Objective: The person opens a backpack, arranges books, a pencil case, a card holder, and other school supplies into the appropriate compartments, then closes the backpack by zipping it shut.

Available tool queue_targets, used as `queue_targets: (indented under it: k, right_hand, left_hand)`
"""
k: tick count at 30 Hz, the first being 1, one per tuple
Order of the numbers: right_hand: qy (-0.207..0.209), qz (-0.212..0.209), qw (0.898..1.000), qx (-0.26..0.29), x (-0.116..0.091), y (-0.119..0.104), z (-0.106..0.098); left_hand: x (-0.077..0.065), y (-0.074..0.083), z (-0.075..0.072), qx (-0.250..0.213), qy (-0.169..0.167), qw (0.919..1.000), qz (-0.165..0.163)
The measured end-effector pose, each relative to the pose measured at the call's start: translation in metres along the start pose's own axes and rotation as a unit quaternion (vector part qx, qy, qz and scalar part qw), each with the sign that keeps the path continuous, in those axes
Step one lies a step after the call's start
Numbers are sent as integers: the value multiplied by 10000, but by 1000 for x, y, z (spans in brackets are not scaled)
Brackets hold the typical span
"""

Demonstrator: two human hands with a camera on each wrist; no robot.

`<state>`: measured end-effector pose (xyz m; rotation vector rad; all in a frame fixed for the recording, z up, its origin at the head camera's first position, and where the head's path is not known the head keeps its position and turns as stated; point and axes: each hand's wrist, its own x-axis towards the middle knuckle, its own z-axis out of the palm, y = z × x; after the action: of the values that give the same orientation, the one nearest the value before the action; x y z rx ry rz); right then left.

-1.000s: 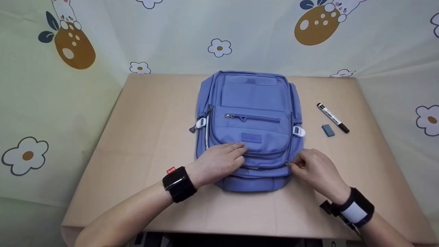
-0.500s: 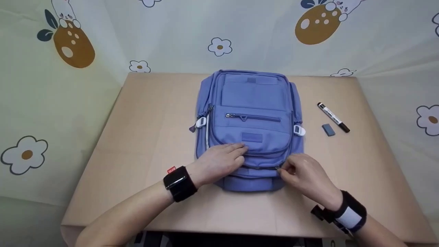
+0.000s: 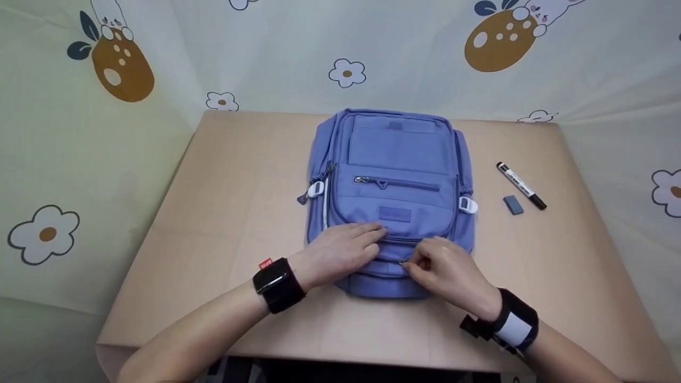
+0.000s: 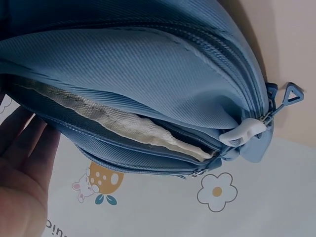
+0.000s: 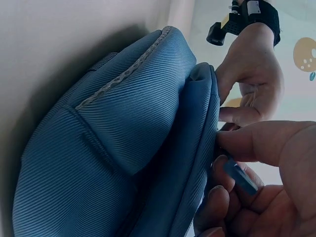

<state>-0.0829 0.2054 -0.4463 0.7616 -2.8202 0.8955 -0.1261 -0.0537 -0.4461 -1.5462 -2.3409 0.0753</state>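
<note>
A blue backpack lies with its zipped front facing up. My left hand rests on its lower front with the fingers extended; in the left wrist view those fingers lie against the fabric. My right hand pinches a zipper pull at the lower front pocket. The right wrist view shows the blue pull tab between the thumb and curled fingers. Along the bag's side, an unzipped opening shows a whitish strip, with a white buckle at its end.
A black-and-white marker and a small blue-grey block lie to the right of the backpack. The brown-covered table is bordered by pale patterned cloth at the back and sides.
My right hand has slid leftward along the lower pocket's zipper with the pull, from the bag's right edge towards its middle. The left hand has stayed put.
</note>
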Motion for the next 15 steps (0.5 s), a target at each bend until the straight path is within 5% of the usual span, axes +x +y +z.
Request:
queue_targets:
  k: [7, 15]
  right_hand:
    - [18, 35, 9997, 261, -3, 3, 0]
    - [-69, 188, 9994, 272, -3, 3, -2]
  left_hand:
    - [-25, -14, -1, 54, 486, 9986, 176]
    - [-53, -40, 1, 296, 508, 9982, 120]
